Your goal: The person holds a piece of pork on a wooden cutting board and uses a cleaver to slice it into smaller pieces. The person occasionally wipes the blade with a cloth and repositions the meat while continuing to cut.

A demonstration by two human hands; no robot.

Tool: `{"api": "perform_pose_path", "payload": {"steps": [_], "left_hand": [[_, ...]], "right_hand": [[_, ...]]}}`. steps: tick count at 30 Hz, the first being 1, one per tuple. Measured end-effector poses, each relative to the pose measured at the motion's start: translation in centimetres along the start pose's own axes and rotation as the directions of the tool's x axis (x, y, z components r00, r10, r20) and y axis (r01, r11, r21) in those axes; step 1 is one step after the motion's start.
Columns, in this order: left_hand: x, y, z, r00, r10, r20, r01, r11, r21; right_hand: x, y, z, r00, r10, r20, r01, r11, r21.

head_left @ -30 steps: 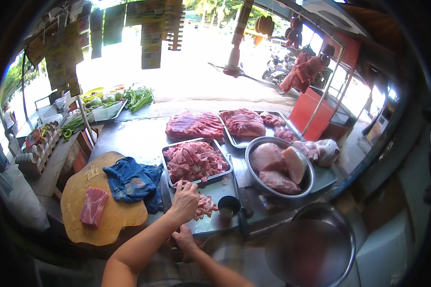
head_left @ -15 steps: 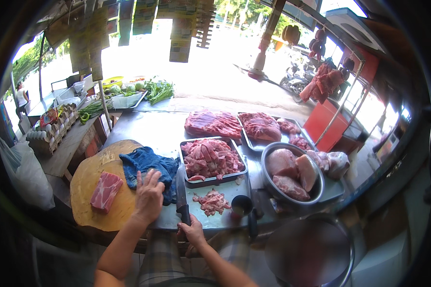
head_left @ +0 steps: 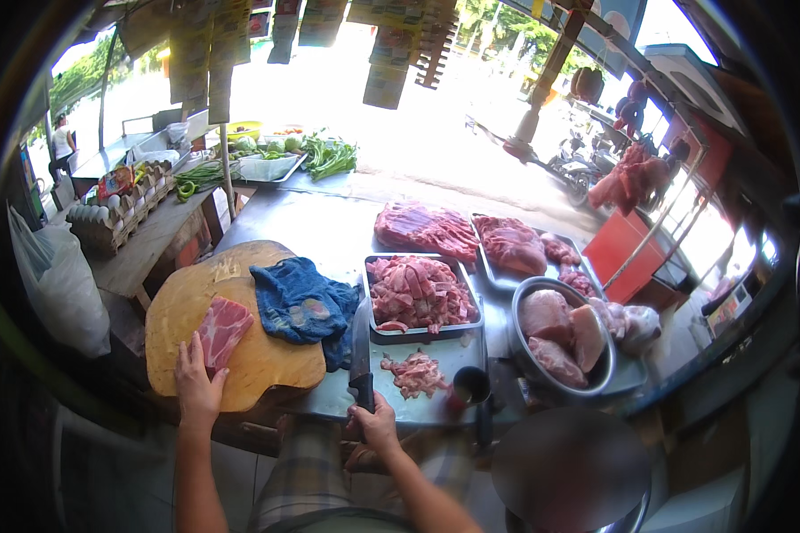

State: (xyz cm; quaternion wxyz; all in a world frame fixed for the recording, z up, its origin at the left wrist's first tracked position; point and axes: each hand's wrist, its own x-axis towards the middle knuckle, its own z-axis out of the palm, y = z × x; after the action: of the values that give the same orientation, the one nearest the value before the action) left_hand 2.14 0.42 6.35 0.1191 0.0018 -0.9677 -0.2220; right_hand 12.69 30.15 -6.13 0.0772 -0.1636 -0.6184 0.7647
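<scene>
My left hand (head_left: 197,389) is at the near end of a block of marbled raw meat (head_left: 227,329), fingers along its left side and thumb by its near edge. The block lies on a round wooden chopping board (head_left: 276,366). In my right hand (head_left: 378,426) is the black handle of a large knife (head_left: 362,342). Its blade points away from me, flat on the table between a crumpled blue cloth (head_left: 298,306) and a tray of cut meat (head_left: 418,293). The cloth covers part of the board's right side. Small meat scraps (head_left: 415,374) lie right of the knife.
A metal bowl (head_left: 517,342) of large meat pieces stands at the right. Behind are a rib slab (head_left: 425,231) and another meat tray (head_left: 516,244). A dark cup (head_left: 471,385) sits near the front edge. Eggs (head_left: 120,209) and vegetables (head_left: 329,153) are at the left; meat (head_left: 629,179) hangs right.
My left hand has left the blue cloth and moved left onto the meat block. My right hand still holds the knife in place. The whole view has shifted slightly.
</scene>
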Motion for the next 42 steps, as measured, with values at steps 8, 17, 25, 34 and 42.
{"api": "perform_pose_path", "payload": {"steps": [8, 17, 25, 34, 42], "left_hand": [[1.4, -1.3, 0.8, 0.992, 0.111, -0.058, -0.121, 0.965, -0.231], [2.8, -1.6, -3.5, 0.964, 0.21, 0.164, -0.192, 0.974, -0.117], [8.5, 1.8, -2.2, 0.917, 0.182, 0.354, -0.235, 0.965, 0.113], [11.0, 3.4, -0.6, 0.885, 0.15, 0.442, -0.294, 0.915, 0.276], [17.4, 1.2, -1.6, 0.832, -0.161, 0.532, -0.112, 0.889, 0.444]], "right_hand": [[0.3, 0.6, -0.3, 0.999, -0.025, 0.025, 0.024, 0.999, 0.037], [0.2, 0.6, 0.0, 1.0, -0.015, 0.003, 0.014, 0.997, 0.082], [0.5, 0.9, -0.4, 0.999, -0.025, 0.04, 0.024, 0.999, 0.037], [0.2, 0.1, -0.2, 0.999, 0.023, 0.022, -0.025, 0.999, 0.049], [0.2, 0.3, -0.2, 1.0, -0.005, 0.02, 0.003, 0.998, 0.068]]}}
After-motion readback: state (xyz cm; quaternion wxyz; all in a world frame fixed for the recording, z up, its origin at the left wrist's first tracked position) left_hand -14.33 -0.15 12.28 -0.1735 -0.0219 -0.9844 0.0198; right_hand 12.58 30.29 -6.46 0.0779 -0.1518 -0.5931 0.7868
